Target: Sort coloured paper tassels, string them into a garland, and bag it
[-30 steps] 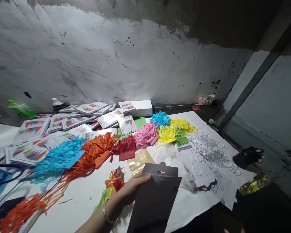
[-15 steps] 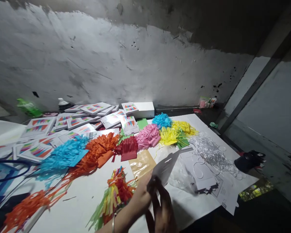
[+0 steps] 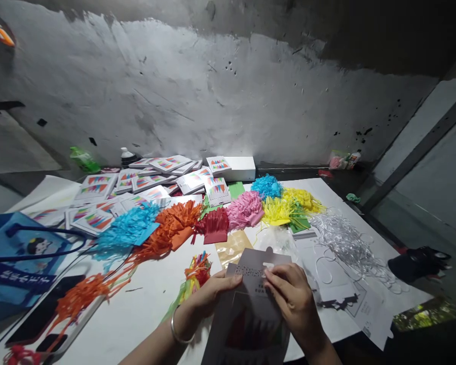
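Observation:
Between my hands is a flat printed cardboard sleeve (image 3: 256,314), with a hang hole and a small tab at its top and a tassel picture in shadow lower down. My left hand (image 3: 209,296), with a bangle at the wrist, grips its upper left edge, thumb on the front. My right hand (image 3: 294,299) pinches the sleeve near the hang hole at the upper right. A bundle of mixed-colour paper tassels (image 3: 195,276) lies just beyond my left hand. Behind the sleeve are a brown envelope (image 3: 228,248) and clear plastic bags (image 3: 275,238).
Fringed paper bundles in blue (image 3: 127,230), orange (image 3: 180,223), red (image 3: 215,225), pink (image 3: 245,208) and yellow (image 3: 277,210) cross the table. Printed boxes (image 3: 171,163) pile up behind. White string loops (image 3: 342,243) and flat cards (image 3: 368,309) lie right; a blue bag (image 3: 19,253) stands left.
The sleeve has turned from edge-on to facing me, its printed front now showing. My right hand has moved to its upper right part. The view has swung left, bringing in the blue bag.

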Available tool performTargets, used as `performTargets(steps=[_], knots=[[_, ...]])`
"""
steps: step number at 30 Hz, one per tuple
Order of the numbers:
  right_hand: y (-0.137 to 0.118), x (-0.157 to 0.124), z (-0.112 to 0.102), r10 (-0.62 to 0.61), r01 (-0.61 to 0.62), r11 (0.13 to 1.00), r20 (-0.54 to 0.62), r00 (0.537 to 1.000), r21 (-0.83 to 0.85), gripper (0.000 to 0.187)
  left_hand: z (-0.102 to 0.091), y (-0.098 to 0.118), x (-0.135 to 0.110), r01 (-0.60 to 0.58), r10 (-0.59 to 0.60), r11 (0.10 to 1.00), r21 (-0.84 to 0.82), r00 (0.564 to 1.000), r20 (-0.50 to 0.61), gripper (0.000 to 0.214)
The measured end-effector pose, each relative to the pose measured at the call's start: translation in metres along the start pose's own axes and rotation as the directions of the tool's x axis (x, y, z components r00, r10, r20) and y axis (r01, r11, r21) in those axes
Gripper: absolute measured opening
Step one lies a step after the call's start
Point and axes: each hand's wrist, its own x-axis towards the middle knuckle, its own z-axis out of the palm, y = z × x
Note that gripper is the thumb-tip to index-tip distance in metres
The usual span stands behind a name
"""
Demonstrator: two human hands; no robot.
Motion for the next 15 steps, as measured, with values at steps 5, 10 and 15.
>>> performTargets(steps=[5, 10, 15], knots=[[-0.004, 0.007, -0.015, 0.262, -0.298, 0.934, 0.188, 0.947, 0.199, 0.009, 0.002, 0.003, 0.0, 0.013, -0.018, 0.996, 0.09, 0.998, 0.055, 0.041], [-0.003, -0.005, -0.008, 0.22, -0.211, 0.963, -0.033, 0.975, 0.165, 0.014, 0.013, 0.007, 0.003, 0.019, -0.031, 0.99, 0.139, 0.996, 0.088, 0.043], [0.038, -0.076, -0.026, 0.559, -0.495, 0.824, -0.539, 0.63, 0.277, 0.022, 0.017, 0.02, 0.007, -0.032, 0.036, 0.98, 0.195, 0.999, -0.017, 0.032]])
